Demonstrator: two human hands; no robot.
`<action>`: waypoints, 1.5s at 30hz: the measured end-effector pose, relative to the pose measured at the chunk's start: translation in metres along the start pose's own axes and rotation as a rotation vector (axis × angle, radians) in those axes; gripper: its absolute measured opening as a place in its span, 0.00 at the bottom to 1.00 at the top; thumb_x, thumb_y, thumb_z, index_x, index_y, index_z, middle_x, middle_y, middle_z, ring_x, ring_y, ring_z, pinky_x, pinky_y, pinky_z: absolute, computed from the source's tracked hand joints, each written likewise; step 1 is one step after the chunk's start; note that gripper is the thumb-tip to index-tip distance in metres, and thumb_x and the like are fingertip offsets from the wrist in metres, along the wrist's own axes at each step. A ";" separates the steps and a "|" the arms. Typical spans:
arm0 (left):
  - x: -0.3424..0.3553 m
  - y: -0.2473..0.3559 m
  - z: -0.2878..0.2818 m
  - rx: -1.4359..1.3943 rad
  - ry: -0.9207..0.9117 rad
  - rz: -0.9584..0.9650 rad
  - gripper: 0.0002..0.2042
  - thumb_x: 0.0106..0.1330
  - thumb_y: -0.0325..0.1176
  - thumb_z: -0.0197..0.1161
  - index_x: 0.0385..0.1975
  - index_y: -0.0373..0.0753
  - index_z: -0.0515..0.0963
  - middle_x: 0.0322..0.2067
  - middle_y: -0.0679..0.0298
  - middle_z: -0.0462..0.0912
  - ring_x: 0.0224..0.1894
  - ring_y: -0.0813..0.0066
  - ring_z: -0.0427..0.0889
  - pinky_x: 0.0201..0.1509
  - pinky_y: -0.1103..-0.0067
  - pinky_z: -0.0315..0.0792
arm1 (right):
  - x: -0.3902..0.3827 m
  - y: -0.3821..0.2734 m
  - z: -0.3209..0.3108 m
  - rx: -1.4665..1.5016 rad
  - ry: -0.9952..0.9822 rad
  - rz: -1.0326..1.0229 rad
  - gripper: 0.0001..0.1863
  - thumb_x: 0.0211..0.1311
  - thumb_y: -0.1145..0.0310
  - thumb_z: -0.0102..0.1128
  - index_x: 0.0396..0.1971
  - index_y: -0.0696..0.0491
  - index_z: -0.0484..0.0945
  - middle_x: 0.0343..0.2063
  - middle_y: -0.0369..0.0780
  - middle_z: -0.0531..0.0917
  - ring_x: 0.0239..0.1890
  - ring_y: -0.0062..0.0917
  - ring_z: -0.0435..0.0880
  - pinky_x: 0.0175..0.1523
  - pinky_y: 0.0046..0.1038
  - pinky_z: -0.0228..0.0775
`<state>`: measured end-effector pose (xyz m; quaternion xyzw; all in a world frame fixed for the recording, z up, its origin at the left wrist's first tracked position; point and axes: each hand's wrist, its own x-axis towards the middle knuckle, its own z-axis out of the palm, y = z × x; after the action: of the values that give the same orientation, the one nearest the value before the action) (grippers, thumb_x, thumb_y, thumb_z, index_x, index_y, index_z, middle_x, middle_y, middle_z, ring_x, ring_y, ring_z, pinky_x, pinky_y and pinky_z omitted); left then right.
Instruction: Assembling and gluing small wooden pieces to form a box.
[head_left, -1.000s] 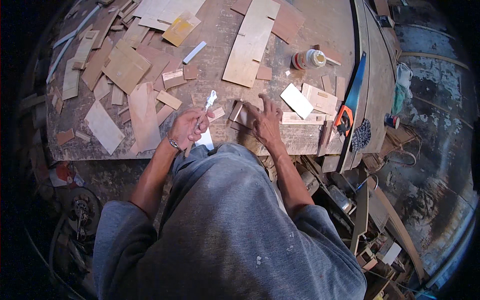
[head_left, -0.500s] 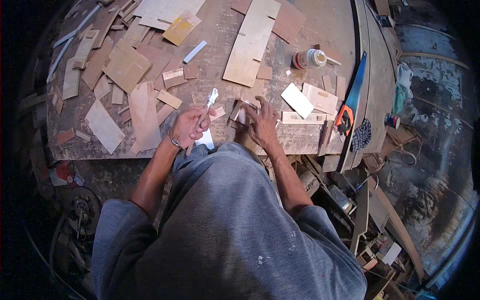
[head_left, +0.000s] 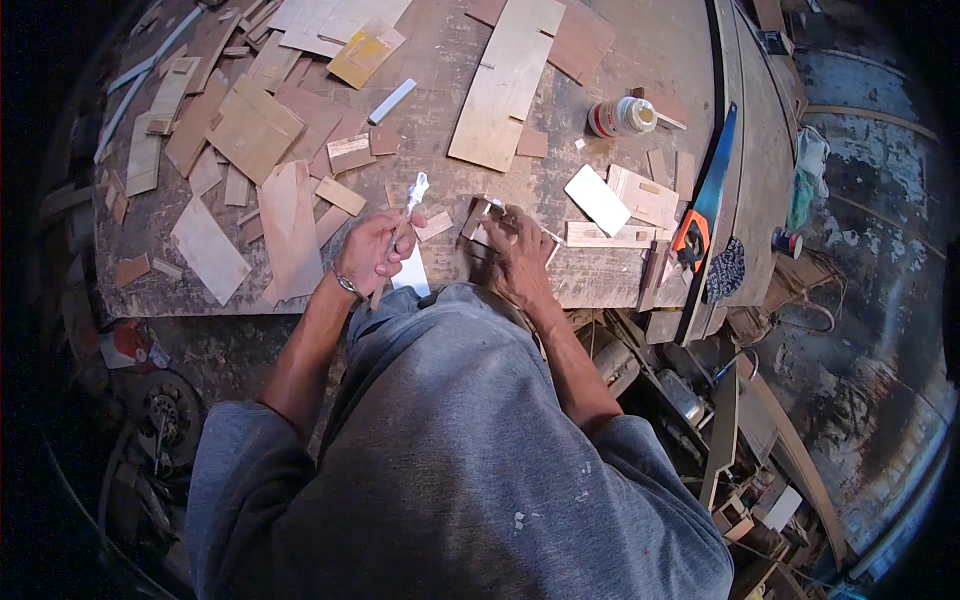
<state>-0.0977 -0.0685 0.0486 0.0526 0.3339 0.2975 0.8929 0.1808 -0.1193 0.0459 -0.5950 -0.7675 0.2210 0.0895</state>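
Observation:
My left hand [head_left: 378, 248] is closed round a thin stick [head_left: 409, 212], its upper end coated in a thick white blob that looks like glue. Below that hand a white rectangular piece [head_left: 411, 272] lies at the table's near edge. My right hand [head_left: 522, 258] grips a small box-like wooden piece [head_left: 476, 219] with raised sides, resting on the table before me; the fingers and palm cover much of it. A little wood block [head_left: 435, 227] lies between the two hands.
Wood offcuts [head_left: 255, 130] crowd the left of the worktable. A long notched board [head_left: 503, 85] lies ahead. To the right are an open jar [head_left: 622, 117], a white panel [head_left: 597, 200], wood strips [head_left: 610, 235] and a handsaw [head_left: 712, 190] with an orange handle near the table's edge.
My right hand has come down onto the small wooden box, its fingers now lower and more bent. The left hand with the stick has shifted slightly left.

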 end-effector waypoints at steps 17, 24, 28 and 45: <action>-0.007 -0.002 -0.001 0.013 -0.004 0.027 0.17 0.71 0.39 0.49 0.49 0.31 0.72 0.23 0.70 0.69 0.21 0.87 0.65 0.13 0.92 0.57 | -0.023 -0.009 0.003 -0.095 0.032 -0.037 0.43 0.43 0.75 0.58 0.68 0.40 0.66 0.65 0.47 0.62 0.65 0.45 0.61 0.63 0.47 0.52; -0.009 -0.003 -0.002 0.038 -0.018 0.027 0.17 0.71 0.39 0.49 0.48 0.31 0.72 0.22 0.69 0.69 0.21 0.87 0.65 0.13 0.91 0.56 | -0.026 -0.008 0.016 0.553 -0.125 0.092 0.51 0.42 0.82 0.48 0.74 0.41 0.52 0.40 0.46 0.74 0.38 0.38 0.74 0.49 0.31 0.71; -0.010 -0.003 0.002 0.031 -0.006 0.009 0.16 0.71 0.39 0.49 0.48 0.32 0.73 0.22 0.69 0.70 0.21 0.86 0.65 0.12 0.91 0.56 | -0.024 -0.006 0.024 0.654 -0.148 0.126 0.51 0.43 0.83 0.47 0.74 0.40 0.52 0.38 0.44 0.72 0.38 0.33 0.72 0.49 0.30 0.70; -0.013 -0.009 0.011 0.062 -0.009 -0.022 0.17 0.71 0.38 0.49 0.48 0.30 0.72 0.23 0.69 0.68 0.22 0.85 0.65 0.13 0.91 0.57 | -0.053 0.003 0.039 0.640 -0.166 0.174 0.48 0.45 0.83 0.47 0.73 0.42 0.56 0.48 0.47 0.72 0.49 0.39 0.74 0.56 0.32 0.68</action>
<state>-0.0944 -0.0820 0.0623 0.0779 0.3396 0.2771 0.8954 0.1819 -0.1784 0.0166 -0.5800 -0.6101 0.5054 0.1897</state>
